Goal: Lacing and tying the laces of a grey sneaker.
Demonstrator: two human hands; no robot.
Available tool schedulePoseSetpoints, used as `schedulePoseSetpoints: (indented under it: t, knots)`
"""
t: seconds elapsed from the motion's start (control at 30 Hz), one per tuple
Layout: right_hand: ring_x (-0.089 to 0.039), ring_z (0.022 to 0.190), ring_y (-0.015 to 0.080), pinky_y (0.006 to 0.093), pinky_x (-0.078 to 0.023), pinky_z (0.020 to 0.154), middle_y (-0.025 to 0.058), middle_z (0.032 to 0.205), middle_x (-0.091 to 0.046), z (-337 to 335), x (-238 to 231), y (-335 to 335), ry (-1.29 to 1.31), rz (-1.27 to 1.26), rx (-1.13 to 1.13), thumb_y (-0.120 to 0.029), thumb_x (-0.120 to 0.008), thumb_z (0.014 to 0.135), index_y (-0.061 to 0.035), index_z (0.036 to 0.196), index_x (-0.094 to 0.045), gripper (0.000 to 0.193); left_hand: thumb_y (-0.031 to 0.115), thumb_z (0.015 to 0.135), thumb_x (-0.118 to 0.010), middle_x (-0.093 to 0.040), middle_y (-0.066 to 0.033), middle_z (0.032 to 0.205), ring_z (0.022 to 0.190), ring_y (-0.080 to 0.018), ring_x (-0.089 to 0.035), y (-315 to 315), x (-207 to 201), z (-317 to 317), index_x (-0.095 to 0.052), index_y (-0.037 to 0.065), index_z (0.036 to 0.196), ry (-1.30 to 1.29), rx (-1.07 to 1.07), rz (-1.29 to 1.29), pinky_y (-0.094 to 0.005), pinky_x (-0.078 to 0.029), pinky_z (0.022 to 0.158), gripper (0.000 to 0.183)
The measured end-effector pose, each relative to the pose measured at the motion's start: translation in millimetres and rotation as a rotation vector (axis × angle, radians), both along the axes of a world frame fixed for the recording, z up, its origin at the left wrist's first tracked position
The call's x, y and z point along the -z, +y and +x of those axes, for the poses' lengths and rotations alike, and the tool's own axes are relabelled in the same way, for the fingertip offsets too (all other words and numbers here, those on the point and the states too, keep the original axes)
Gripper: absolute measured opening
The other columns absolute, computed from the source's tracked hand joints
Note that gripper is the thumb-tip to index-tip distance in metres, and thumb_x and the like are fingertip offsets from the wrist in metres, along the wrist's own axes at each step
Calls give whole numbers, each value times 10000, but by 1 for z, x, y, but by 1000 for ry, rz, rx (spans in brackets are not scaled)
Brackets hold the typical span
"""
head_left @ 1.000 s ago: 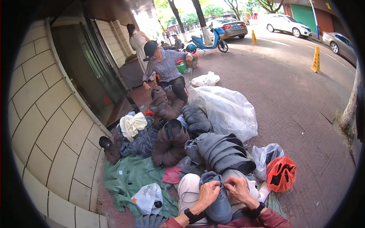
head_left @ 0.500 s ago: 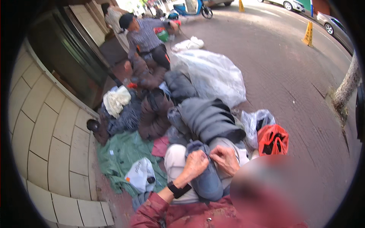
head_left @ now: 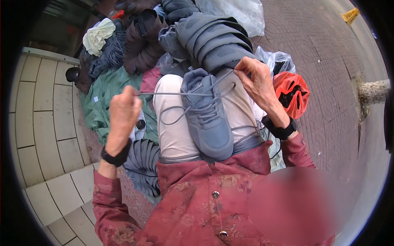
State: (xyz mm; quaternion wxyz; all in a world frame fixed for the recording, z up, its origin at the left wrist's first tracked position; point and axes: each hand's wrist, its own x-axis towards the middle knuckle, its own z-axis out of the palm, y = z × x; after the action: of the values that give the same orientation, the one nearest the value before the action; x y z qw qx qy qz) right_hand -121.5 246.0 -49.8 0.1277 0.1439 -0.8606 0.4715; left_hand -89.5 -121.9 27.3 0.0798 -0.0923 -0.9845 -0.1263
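A grey sneaker (head_left: 211, 133) lies across my lap between my thighs, its toe toward my body. Its grey shoelace (head_left: 174, 94) runs through the eyelets and stretches out to both sides. My left hand (head_left: 124, 112), out to the left of my knee, is closed on one stretch of lace, which is pulled nearly straight. At the upper right, my right hand (head_left: 258, 82) pinches another stretch between thumb and fingers, above my right thigh. A loose loop of lace hangs over my left thigh.
A long stack of grey shoe uppers (head_left: 213, 37) lies beyond my knees, with brown ones (head_left: 141, 43) beside it. An orange-red plastic bag (head_left: 292, 94) is at the right. Green cloth (head_left: 108, 94) spreads at the left, near a tiled wall (head_left: 45, 119).
My hands were close together over the shoe; now they are spread wide apart, drawing the laces outward. The view has tilted down toward my lap.
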Motion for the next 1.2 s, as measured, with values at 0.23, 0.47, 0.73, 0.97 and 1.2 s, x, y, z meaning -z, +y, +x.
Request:
schedulePoseSetpoints:
  t: [0.23, 0.47, 0.73, 0.97, 1.2]
  knots:
    - [-542, 1086, 286, 444, -416, 884, 58, 1106, -605, 27, -34, -21, 181, 107, -304, -76, -789, 750, -139, 1018, -729, 282, -14, 812, -590, -543, -120, 559, 469, -195, -541, -54, 16, 31, -603, -30, 853, -47, -117, 115, -345, -422, 498, 45]
    - [-529, 1117, 317, 441, -411, 974, 103, 1133, -598, 37, -23, -37, 69, 80, -397, -108, -797, 776, -94, 917, -694, 174, -29, 816, -587, -560, -141, 583, 488, -235, -559, -57, 37, 32, -593, -46, 850, -40, -91, 164, -358, -437, 514, 38]
    - [-457, 1182, 259, 419, -371, 1018, 92, 1273, -519, 31, -28, -29, -77, 126, -511, -220, -793, 865, -93, 929, -670, 188, -15, 839, -594, -517, -133, 577, 485, -218, -520, -90, 47, 28, -586, -40, 873, -2, -110, 135, -358, -409, 504, 42]
    - [-519, 1191, 305, 417, -398, 1014, 120, 1192, -571, 23, -18, -32, -155, -16, -488, -177, -779, 843, -68, 889, -667, 162, 4, 845, -598, -557, -182, 605, 520, -315, -587, -136, 56, 34, -596, -35, 851, -9, -204, 31, -422, -446, 530, 40]
    - [-634, 972, 284, 358, -498, 837, 117, 1081, -602, 8, -22, -43, -35, -78, -368, -21, -730, 830, -100, 1077, -727, 259, 27, 872, -601, -587, -148, 620, 533, -257, -612, -168, 46, 37, -605, -18, 887, -23, -262, -30, -387, -459, 526, 48]
